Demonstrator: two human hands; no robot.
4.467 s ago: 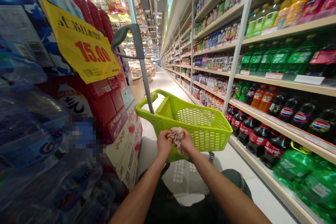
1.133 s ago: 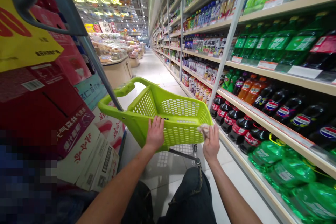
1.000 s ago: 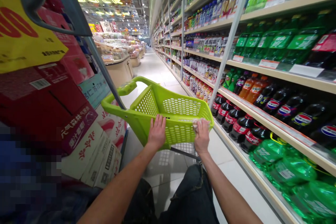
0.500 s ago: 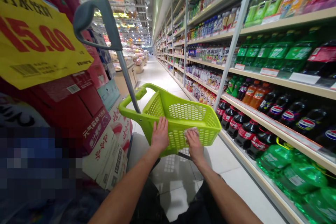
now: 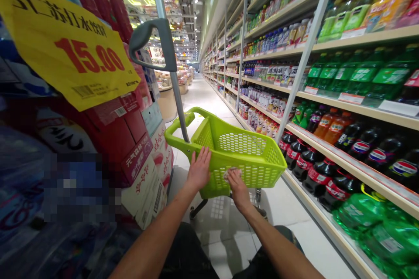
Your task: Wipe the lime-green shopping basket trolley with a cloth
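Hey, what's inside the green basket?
Nothing shows inside the green basket: only its bare mesh walls. Its floor is hidden by the near wall, where the left hand rests and the right hand presses a cloth.

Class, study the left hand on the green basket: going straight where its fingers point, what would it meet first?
The left hand, flat against the green basket, would first meet its rim just past the fingertips; depth beyond is unclear.
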